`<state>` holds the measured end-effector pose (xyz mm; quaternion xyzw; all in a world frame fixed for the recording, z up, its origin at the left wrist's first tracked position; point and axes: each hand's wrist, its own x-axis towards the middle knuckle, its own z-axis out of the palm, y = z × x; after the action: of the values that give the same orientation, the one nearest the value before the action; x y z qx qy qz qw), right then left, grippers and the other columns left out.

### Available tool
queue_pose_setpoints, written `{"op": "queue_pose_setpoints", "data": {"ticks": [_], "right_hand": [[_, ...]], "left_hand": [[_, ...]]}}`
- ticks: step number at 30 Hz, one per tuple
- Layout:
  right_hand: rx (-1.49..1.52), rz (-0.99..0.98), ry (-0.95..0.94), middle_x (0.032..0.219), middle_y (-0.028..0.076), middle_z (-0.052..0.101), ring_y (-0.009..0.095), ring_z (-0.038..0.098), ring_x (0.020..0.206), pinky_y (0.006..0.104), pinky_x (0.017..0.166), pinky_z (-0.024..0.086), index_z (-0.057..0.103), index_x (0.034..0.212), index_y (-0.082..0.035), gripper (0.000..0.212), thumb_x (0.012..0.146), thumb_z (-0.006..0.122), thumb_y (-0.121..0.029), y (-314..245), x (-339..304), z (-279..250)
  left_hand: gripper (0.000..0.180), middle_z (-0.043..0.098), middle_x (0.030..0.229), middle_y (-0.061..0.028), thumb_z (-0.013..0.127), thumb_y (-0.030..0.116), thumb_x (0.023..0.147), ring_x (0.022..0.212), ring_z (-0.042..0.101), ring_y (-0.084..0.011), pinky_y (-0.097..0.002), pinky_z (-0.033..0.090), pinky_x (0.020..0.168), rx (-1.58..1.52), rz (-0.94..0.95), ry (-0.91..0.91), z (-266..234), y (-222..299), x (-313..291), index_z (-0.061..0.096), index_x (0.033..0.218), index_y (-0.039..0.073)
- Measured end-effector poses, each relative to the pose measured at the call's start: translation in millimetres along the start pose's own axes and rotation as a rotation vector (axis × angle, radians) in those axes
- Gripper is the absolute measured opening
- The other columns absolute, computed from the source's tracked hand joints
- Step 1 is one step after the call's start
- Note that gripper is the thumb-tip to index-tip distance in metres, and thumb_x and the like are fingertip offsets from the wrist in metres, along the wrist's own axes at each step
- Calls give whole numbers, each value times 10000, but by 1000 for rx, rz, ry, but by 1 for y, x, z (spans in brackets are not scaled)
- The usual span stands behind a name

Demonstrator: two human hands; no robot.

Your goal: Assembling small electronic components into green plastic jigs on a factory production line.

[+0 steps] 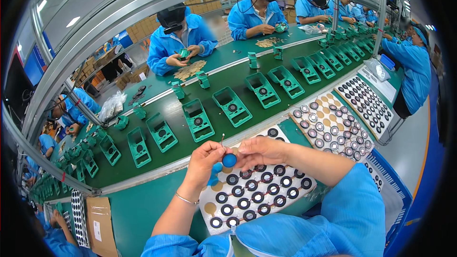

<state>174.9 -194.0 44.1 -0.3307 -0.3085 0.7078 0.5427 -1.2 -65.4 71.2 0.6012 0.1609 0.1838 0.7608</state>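
Note:
Over the white tray (215,221), my left hand (205,161) pinches a round blue disc (229,160) with a short thin wire sticking up beside it. My right hand (261,151) is close against the disc's right side, thumb and fingers drawn together; what lies between them is hidden. Below both hands the tray carries rows of small black-ringed speakers (257,197) with pale centres and thin wires. Some round tan spots (210,208) show at its left side.
Beyond the tray runs a green conveyor belt (181,154) with green plastic housings (198,120), each holding a black round part. More trays of round parts (328,128) stand at the right, near a blue crate (388,185). Co-workers in blue (178,43) sit across; a metal frame (119,7) arches overhead.

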Motion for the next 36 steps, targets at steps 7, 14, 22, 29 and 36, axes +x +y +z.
{"op": "queue_pose_setpoints", "data": {"ticks": [7, 14, 22, 29, 36], "right_hand": [[262, 19, -245, 1084, 182, 578, 291, 580, 1031, 336, 874, 510, 469, 1167, 62, 369, 907, 529, -193, 12, 20, 25], [160, 32, -318, 1068, 139, 575, 194, 581, 975, 294, 867, 493, 483, 1181, 52, 404, 870, 591, -182, 15, 27, 40], [-906, -436, 207, 1026, 69, 532, 167, 540, 912, 272, 810, 446, 575, 1145, -40, 375, 792, 675, -123, -2, 29, 68], [-1446, -765, 292, 978, 107, 514, 254, 511, 895, 321, 748, 453, 570, 1115, -35, 410, 733, 701, -107, -1, 36, 73], [-1619, -824, 297, 975, 109, 513, 284, 501, 908, 349, 753, 460, 562, 1104, -30, 415, 716, 694, -98, -1, 36, 81]], "left_hand": [[105, 624, 934, -116, 566, 98, 868, 825, 588, -154, -268, 496, 723, -112, 52, -54, -5, 11, -23, 556, 910, 2], [57, 551, 980, -83, 620, 70, 805, 871, 505, -138, -282, 432, 770, -93, 157, -151, -20, 15, -33, 615, 837, 23], [145, 593, 889, -15, 631, 141, 829, 772, 517, -67, -214, 412, 673, 38, 47, 75, -32, 20, -43, 635, 916, 26], [166, 611, 814, 7, 639, 161, 843, 731, 508, -48, -187, 406, 656, 85, 14, 57, -44, 8, -41, 646, 900, 5], [144, 615, 826, 5, 651, 134, 830, 734, 511, -43, -186, 412, 655, 95, 60, 75, -48, 0, -40, 643, 886, 1]]}}
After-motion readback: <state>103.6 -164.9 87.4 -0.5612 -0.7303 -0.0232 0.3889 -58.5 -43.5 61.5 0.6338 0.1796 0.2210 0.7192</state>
